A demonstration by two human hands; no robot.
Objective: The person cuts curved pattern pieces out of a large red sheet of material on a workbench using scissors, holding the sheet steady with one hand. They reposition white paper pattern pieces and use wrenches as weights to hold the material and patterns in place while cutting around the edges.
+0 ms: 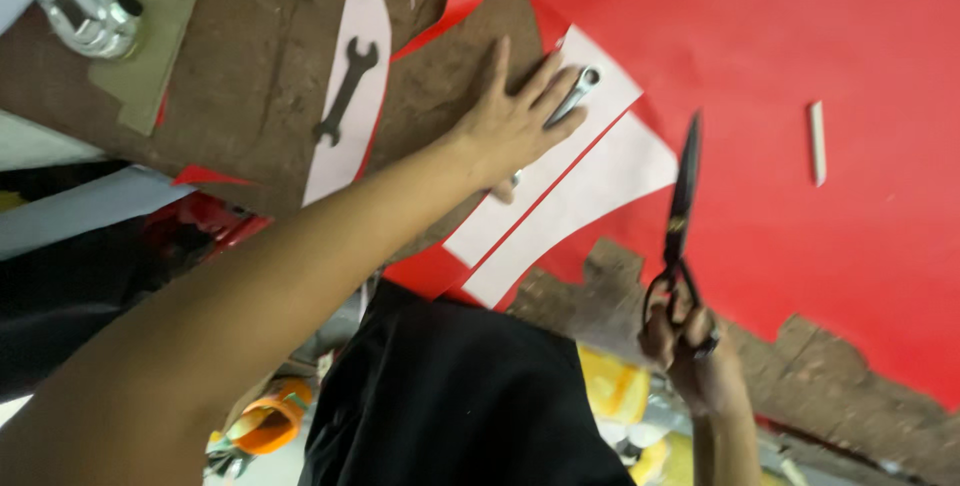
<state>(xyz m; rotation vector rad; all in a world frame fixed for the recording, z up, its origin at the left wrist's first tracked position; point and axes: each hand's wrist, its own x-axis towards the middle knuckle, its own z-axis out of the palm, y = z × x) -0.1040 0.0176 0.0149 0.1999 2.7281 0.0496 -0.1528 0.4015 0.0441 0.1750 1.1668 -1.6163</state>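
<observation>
my left hand (512, 126) lies flat on the white pattern pieces (560, 186) over red sheet (790, 76), fingers touching a silver spanner (572, 98) — my right grip (690, 341) holds black scissors (682, 201), blades pointing away.

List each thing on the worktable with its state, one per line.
left hand: flat, pressing a silver wrench onto a white pattern piece
right hand: gripping black scissors, blades shut, raised
black wrench: lying on a white strip
red sheet: spread flat, edge cut jagged
white stick: lying loose
</observation>
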